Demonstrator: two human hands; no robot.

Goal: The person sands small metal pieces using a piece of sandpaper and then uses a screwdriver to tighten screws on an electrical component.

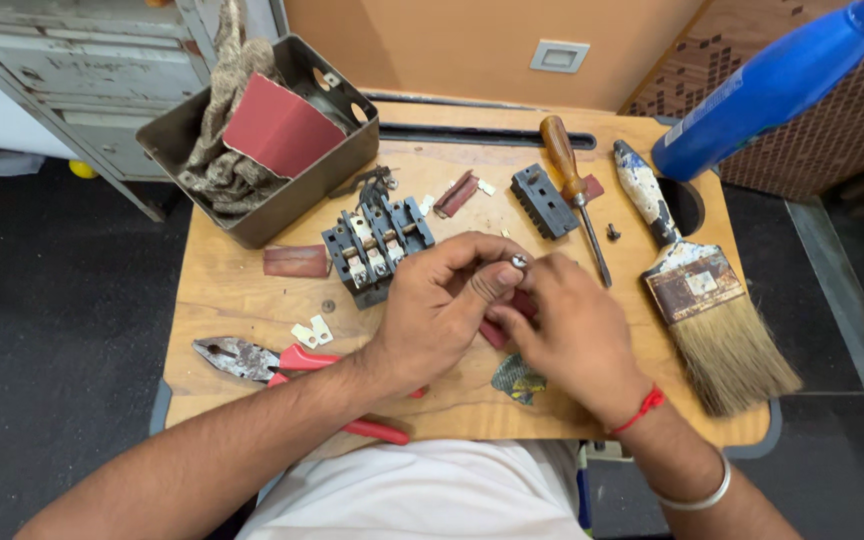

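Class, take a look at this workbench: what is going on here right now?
A person sits at a small wooden table, both hands together over its middle. The left hand and right hand pinch a small metal screw, with a reddish piece beneath them. A dark switch block sits just behind; red-handled pliers, a screwdriver and a paintbrush lie unused around them.

Repair workshop — pliers (252, 362), screwdriver (572, 190), paintbrush (697, 290) on a bench (232, 290).
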